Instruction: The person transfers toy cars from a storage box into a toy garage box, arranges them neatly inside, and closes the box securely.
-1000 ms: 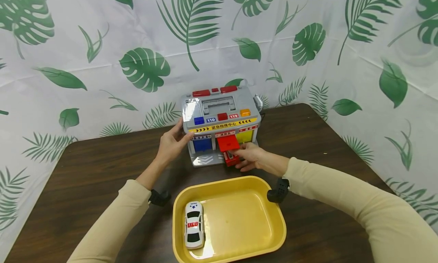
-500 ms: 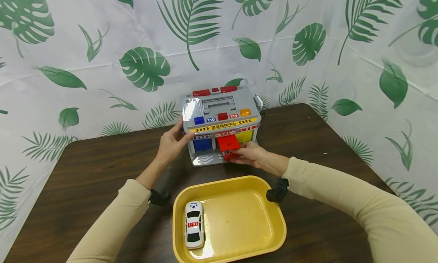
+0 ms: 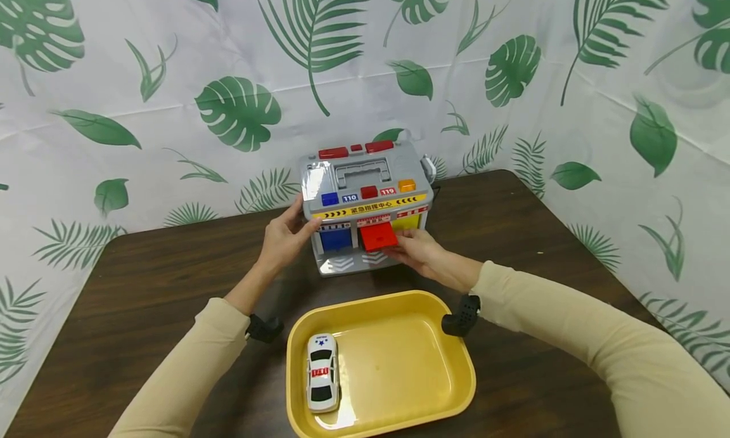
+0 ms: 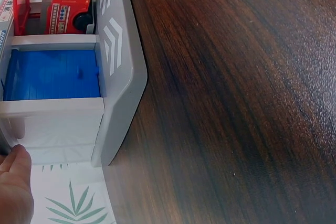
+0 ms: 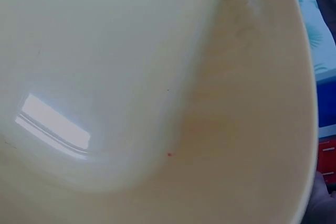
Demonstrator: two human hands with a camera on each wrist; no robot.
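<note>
2 hands work the toy garage [image 3: 367, 203] at the table's far middle: left hand [image 3: 285, 238] braces its left wall open-fingered, right hand [image 3: 416, 248] fingertips nudge the light, slick, rigid red fire truck [image 4: 65, 10] into the middle bay, likely best pushed from its rear.

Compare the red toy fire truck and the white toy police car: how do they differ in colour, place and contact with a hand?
The red toy fire truck is red; the white toy police car is white with dark windows. The fire truck sits inside the middle bay of the grey toy garage, under its raised red door; the police car lies in the yellow plastic tray. The right hand touches the fire truck; no hand touches the police car. Both are small toy vehicles.
</note>
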